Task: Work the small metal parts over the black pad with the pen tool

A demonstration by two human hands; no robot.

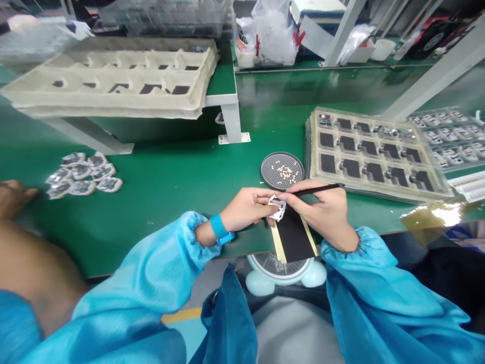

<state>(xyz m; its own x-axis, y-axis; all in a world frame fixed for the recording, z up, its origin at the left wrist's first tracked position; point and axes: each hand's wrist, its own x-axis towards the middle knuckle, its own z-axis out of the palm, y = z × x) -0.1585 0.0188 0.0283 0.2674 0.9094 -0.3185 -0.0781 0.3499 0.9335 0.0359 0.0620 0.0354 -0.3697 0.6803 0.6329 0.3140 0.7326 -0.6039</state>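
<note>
At frame centre, left hand (248,207) pinched a small metal part (277,208), right hand (326,212) pinched tweezers (316,190); a slip risked dropping it.

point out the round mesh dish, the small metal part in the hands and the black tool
round mesh dish (282,171), head view, on its perforated middle
small metal part (277,208), head view, on its silvery face between the fingers
black tool (316,189), head view, on the thin shaft

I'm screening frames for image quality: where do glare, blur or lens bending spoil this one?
Head view: glare whitens the gold foil at the right; the arm at the far left is blurred; table edges bow from lens distortion; the hands and small metal part at centre stay sharp.
</note>
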